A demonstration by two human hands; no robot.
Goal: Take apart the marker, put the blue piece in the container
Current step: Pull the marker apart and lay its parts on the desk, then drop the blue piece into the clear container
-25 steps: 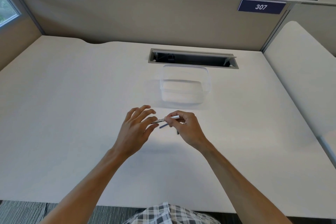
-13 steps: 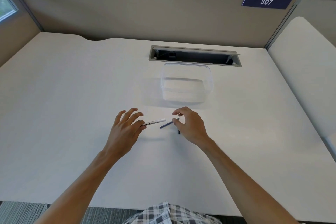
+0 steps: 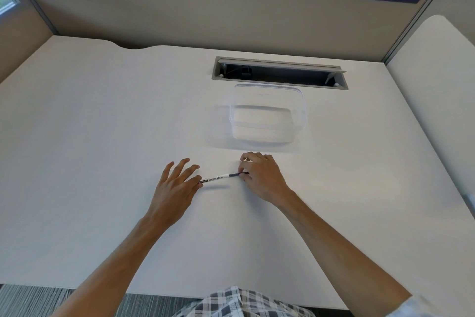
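Observation:
The marker's white barrel [image 3: 214, 179] lies nearly level just above the desk, its printed label facing up. My left hand [image 3: 174, 188] holds its left end between thumb and forefinger, the other fingers spread. A short dark blue piece [image 3: 237, 174] sits in line with the barrel's right end, touching it, and my right hand [image 3: 262, 177] pinches it at the fingertips. The clear plastic container [image 3: 303, 111] stands open and holds nothing, a hand's length beyond my right hand.
A grey cable slot [image 3: 279, 73] is cut into the white desk [image 3: 102, 136] just behind the container. Beige partition walls [image 3: 205, 8] close off the back and left, and a second desk [image 3: 437, 72] adjoins on the right.
My right hand let go of the barrel, closed on the blue piece lying on the desk, and now holds it against the barrel's right end. My left hand kept the barrel.

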